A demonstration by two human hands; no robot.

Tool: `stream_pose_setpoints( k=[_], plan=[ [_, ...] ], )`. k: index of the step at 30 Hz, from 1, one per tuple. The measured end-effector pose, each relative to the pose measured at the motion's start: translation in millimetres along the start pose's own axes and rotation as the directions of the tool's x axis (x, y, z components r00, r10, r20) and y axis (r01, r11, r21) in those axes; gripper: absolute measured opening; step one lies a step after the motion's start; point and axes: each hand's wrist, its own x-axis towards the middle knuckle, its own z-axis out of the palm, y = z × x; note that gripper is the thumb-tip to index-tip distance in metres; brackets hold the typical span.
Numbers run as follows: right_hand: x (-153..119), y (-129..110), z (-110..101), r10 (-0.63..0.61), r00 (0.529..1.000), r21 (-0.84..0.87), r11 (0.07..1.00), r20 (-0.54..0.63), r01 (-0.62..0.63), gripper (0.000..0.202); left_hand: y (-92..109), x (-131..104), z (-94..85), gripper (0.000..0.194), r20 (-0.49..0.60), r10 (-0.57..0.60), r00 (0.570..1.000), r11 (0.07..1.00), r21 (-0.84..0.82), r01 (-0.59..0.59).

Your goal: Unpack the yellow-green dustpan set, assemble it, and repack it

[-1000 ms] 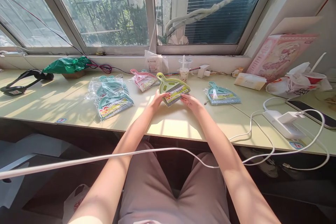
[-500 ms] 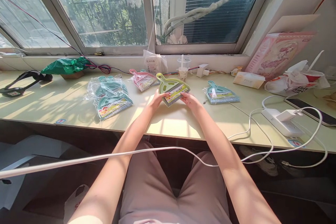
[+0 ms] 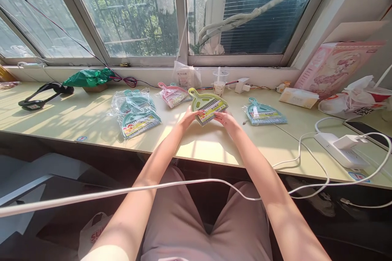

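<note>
A green dustpan and brush set [image 3: 208, 105] with a yellow label is held up just above the table. My left hand [image 3: 192, 117] grips its left edge, and my right hand [image 3: 224, 118] grips the lower right side; both are closed on it. To the left lie blue-green dustpan sets [image 3: 139, 124] in clear plastic. A pink dustpan set [image 3: 173, 94] rests behind and to the left of the green one. Another blue-green set [image 3: 266, 113] lies on the right.
On the table [image 3: 101, 124] stand a plastic cup [image 3: 219, 83] and a white packet [image 3: 185, 77] near the window. A power strip [image 3: 338, 151] with white cables is at right, beside a phone [image 3: 367, 131]. A white cable [image 3: 199, 181] crosses above my lap.
The camera view has shifted slightly, moving the table and its items rightward in the picture. Both hands still hold the green set, in nearly the same pose.
</note>
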Motion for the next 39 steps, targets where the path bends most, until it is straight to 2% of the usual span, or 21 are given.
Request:
stream_pose_setpoints(
  k=[2, 3, 5, 6, 7, 9, 10, 13, 16, 18, 20, 23, 25, 26, 28, 30, 32, 36, 39],
  plan=[
    [1.2, 1.1, -1.9, -0.024, 1.0, 0.003, 1.0, -0.01, 0.024, 0.023, 4.6, -0.2, -2.7, 0.087, -0.009, -0.055, 0.998, 0.997, 0.052, 0.055],
    [1.9, 1.5, -3.3, -0.035, 0.999, 0.002, 0.999, -0.017, 0.035, 0.024, 8.4, -0.5, -4.9, 0.085, -0.051, -0.058, 0.997, 0.994, 0.094, 0.063],
    [3.5, 1.9, -6.8, -0.051, 0.998, -0.005, 0.999, -0.039, 0.05, 0.024, 19.7, -1.8, -12.5, 0.079, -0.237, 0.044, 0.97, 0.97, 0.243, 0.015],
    [4.3, 1.8, -8.5, -0.053, 0.997, -0.012, 0.999, -0.052, 0.052, 0.024, 27.0, -2.9, -18.6, 0.075, -0.352, 0.152, 0.924, 0.934, 0.357, -0.017],
    [5.1, 1.5, -10.1, -0.049, 0.996, -0.02, 0.999, -0.068, 0.048, 0.023, 35.5, -4.4, -26.7, 0.071, -0.449, 0.276, 0.85, 0.873, 0.487, -0.026],
    [6.5, 0.4, -12.0, -0.033, 0.994, -0.038, 0.999, -0.107, 0.029, 0.022, 55.7, -8.3, -49.3, 0.065, -0.529, 0.475, 0.703, 0.692, 0.718, 0.072],
    [7.0, -0.2, -12.2, -0.024, 0.992, -0.046, 0.999, -0.121, 0.018, 0.023, 67.1, -10.7, -63.5, 0.062, -0.53, 0.508, 0.679, 0.596, 0.785, 0.167],
    [7.3, -1.1, -9.8, -0.012, 0.993, -0.047, 0.999, -0.118, 0.006, 0.024, 104.1, -18.5, -111.3, 0.049, -0.6, 0.404, 0.691, 0.308, 0.8, 0.515],
    [6.2, -0.5, -5.1, -0.003, 0.994, -0.02, 1.0, -0.105, 0.0, 0.021, 135.6, -27.6, -148.5, 0.02, -0.661, 0.294, 0.69, 0.235, 0.75, 0.618],
    [5.9, -0.2, -2.6, 0.007, 0.994, -0.004, 1.0, -0.109, -0.008, 0.02, 145.9, -33.7, -157.6, 0.012, -0.645, 0.304, 0.701, 0.197, 0.763, 0.616],
    [6.6, -0.6, -1.8, 0.005, 0.993, 0.013, 1.0, -0.114, -0.003, 0.02, 145.0, -37.4, -152.4, 0.019, -0.543, 0.374, 0.752, 0.178, 0.838, 0.516],
    [9.9, -2.3, -4.1, 0.001, 0.986, 0.045, 0.999, -0.168, 0.006, 0.022, 127.9, -33.8, -126.6, 0.033, -0.276, 0.454, 0.847, 0.221, 0.956, 0.193],
    [12.2, -3.9, -7.4, 0.005, 0.974, 0.059, 0.998, -0.228, 0.009, 0.023, 112.6, -25.1, -107.1, 0.032, -0.089, 0.406, 0.91, 0.3, 0.953, -0.04],
    [13.0, -4.6, -9.3, 0.008, 0.967, 0.06, 0.998, -0.255, 0.008, 0.024, 104.9, -19.8, -99.1, 0.027, -0.03, 0.351, 0.936, 0.349, 0.931, -0.101],
    [13.3, -5.6, -12.4, 0.019, 0.957, 0.054, 0.999, -0.29, -0.004, 0.025, 89.5, -9.8, -87.9, 0.016, -0.015, 0.289, 0.957, 0.413, 0.904, -0.111],
    [12.2, -5.7, -13.8, 0.038, 0.953, 0.044, 0.999, -0.302, -0.026, 0.024, 73.3, -2.0, -82.3, 0.012, -0.069, 0.322, 0.944, 0.39, 0.919, -0.066],
    [10.9, -4.8, -13.0, 0.056, 0.953, 0.03, 0.998, -0.299, -0.049, 0.024, 56.1, 3.8, -78.1, 0.022, -0.123, 0.412, 0.903, 0.34, 0.94, -0.027],
    [12.1, 1.0, -8.0, 0.064, 0.962, -0.006, 0.998, -0.267, -0.067, 0.027, 26.8, 15.3, -63.4, 0.045, -0.228, 0.512, 0.828, 0.324, 0.944, 0.059],
    [16.1, 8.1, -5.8, 0.033, 0.988, -0.002, 0.999, -0.151, -0.034, 0.028, 17.5, 22.4, -53.4, 0.045, -0.263, 0.47, 0.843, 0.194, 0.962, 0.192]
  ],
)
